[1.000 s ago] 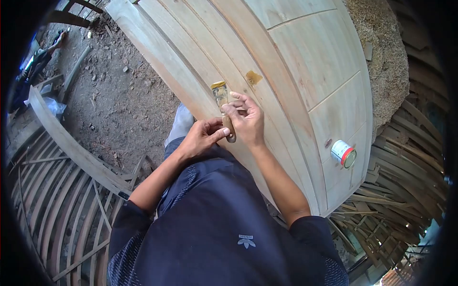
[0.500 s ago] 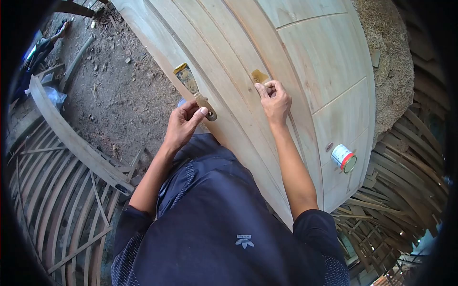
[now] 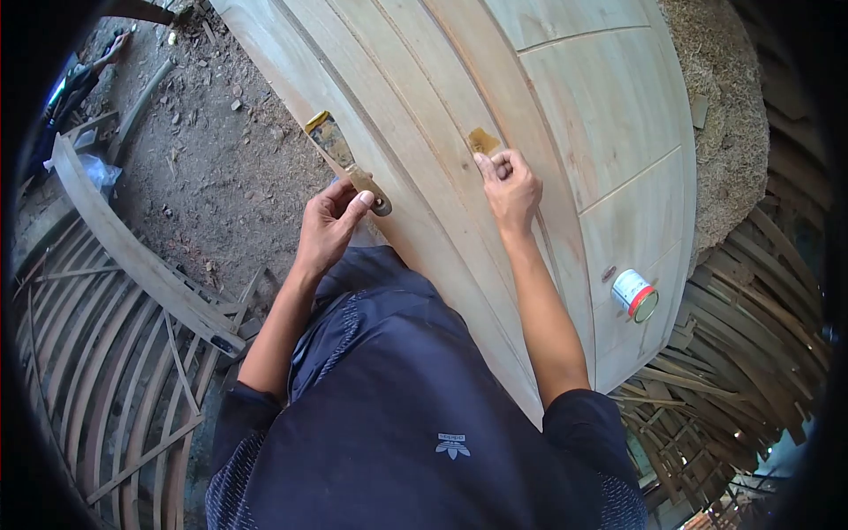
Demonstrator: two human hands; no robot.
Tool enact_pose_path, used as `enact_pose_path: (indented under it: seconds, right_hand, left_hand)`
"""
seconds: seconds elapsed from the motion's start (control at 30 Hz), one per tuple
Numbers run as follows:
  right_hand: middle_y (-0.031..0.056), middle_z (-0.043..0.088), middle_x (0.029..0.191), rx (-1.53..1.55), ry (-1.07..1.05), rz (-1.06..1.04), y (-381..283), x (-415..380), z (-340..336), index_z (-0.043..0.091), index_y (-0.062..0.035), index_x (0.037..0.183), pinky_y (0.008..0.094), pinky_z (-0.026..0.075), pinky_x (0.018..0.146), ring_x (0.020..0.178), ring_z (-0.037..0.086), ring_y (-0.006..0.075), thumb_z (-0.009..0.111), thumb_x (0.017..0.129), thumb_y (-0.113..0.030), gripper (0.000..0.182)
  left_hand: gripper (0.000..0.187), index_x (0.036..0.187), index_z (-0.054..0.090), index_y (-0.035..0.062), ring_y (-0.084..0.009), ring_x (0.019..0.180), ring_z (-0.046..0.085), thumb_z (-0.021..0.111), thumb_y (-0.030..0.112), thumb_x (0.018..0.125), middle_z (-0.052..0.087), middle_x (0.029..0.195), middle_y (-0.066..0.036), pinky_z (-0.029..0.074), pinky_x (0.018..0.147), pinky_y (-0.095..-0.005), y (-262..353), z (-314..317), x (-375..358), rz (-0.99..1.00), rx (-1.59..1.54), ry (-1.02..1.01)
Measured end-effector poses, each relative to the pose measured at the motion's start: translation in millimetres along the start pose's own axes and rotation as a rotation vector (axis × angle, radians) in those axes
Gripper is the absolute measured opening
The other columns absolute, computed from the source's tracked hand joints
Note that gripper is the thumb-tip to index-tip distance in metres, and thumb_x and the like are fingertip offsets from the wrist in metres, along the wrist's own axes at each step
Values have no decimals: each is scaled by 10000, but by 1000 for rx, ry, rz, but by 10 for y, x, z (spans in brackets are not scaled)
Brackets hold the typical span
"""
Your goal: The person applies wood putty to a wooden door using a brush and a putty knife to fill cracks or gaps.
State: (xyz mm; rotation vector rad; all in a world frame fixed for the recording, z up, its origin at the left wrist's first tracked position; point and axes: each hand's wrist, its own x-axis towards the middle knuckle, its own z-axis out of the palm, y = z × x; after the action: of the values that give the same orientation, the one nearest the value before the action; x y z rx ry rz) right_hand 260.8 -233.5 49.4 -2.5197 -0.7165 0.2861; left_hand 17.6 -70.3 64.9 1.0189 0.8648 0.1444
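My left hand (image 3: pixel 331 225) grips the wooden handle of a putty knife (image 3: pixel 334 146) between thumb and fingers. Its blade points away from me near the left edge of a wooden door panel (image 3: pixel 442 212), with yellow-brown paste along the tip. Over the grooved frame of that panel, the fingers of my right hand (image 3: pixel 514 190) are pinched together. At their tips is a small, flat, mustard-brown piece (image 3: pixel 482 140) with a ragged edge, close over the wood.
A small tin (image 3: pixel 629 290) with a red rim stands on the panel to the right. Sawdust (image 3: pixel 729 150) and stacked wooden strips (image 3: pixel 733 327) lie beyond it. On the left are bare dirt (image 3: pixel 225 159), a curved timber (image 3: pixel 132 243) and part of another person (image 3: pixel 79 88).
My left hand has shifted slightly left and upward, taking the putty knife with it. The right hand and the brown piece stay almost where they were.
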Motion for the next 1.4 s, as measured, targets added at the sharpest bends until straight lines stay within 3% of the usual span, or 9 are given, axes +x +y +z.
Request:
enact_pose_path:
  seconds: [0.57, 0.83, 0.93, 1.0, 1.03, 1.13, 1.23, 1.33, 1.4]
  right_hand:
    - [63, 571, 574, -7, -44, 97, -216, 42, 33, 641, -87, 725, 402, 441, 531, 526, 570, 267, 839, 819, -409, 390]
    - [70, 587, 599, -81, -64, 236, 314, -545, -444, 645, -80, 753, 397, 458, 556, 564, 592, 272, 855, 808, -376, 366]
    - [60, 610, 633, -88, -58, 291, 221, -736, -517, 663, -67, 816, 384, 485, 586, 586, 602, 234, 849, 824, -329, 321]
    - [65, 661, 696, 248, -131, 297, -32, -769, -689, 682, -46, 904, 381, 510, 615, 624, 633, 199, 831, 846, -290, 292]
    - [112, 714, 833, 299, -256, 226, -125, -790, -717, 711, -15, 1101, 366, 542, 695, 745, 674, 187, 783, 892, -266, 334]
    - [159, 721, 1002, 707, -174, 16, -510, -935, -399, 648, 6, 1310, 343, 547, 791, 863, 684, 210, 703, 964, -232, 423]
    - [98, 688, 1066, 842, -216, 35, -756, -995, -243, 589, 21, 1382, 289, 527, 893, 998, 636, 126, 590, 1042, -147, 379]
    - [80, 691, 1059, 941, -248, 169, -769, -1008, -307, 601, 18, 1365, 298, 530, 894, 988, 641, 126, 564, 1054, -117, 341]
    - [66, 673, 986, 864, -187, 122, -467, -958, -293, 627, 3, 1342, 298, 539, 840, 924, 644, 139, 573, 1046, -108, 320]
  left_hand:
    - [382, 1275, 637, -58, -119, 1009, 664, 681, 215, 1010, 731, 1089, -73, 516, 922, -285, 25, 1, 57, 14, 69, -27]
    - [356, 1293, 650, -36, -118, 1003, 664, 679, 179, 1011, 733, 1109, -64, 516, 930, -287, 77, 15, 85, 45, 94, -33]
    - [353, 1313, 639, -40, -126, 1008, 661, 668, 143, 1013, 733, 1126, -73, 517, 902, -294, 70, -20, 37, 42, 85, -52]
    - [355, 1332, 613, -44, -130, 1012, 654, 644, 132, 1026, 730, 1104, -70, 508, 919, -300, 72, 47, 60, 32, 77, -182]
    - [353, 1336, 600, -45, -131, 1024, 648, 633, 131, 1031, 724, 1098, -70, 501, 940, -303, 123, 116, 60, -3, 95, -287]
    - [344, 1334, 564, -66, -160, 1107, 638, 586, 137, 1057, 694, 1160, -102, 487, 1015, -330, 144, 345, 74, -99, 153, -577]
    - [336, 1330, 571, -60, -182, 1139, 627, 581, 140, 1060, 680, 1192, -106, 487, 1023, -342, 204, 523, 38, -78, 256, -710]
    - [398, 1372, 559, -44, -205, 1175, 618, 602, 193, 1055, 671, 1250, -120, 482, 1037, -357, 226, 577, 70, -87, 215, -809]
    - [477, 1427, 536, -19, -203, 1190, 615, 622, 256, 1046, 662, 1306, -121, 482, 1035, -356, 343, 523, 89, -184, 497, -785]
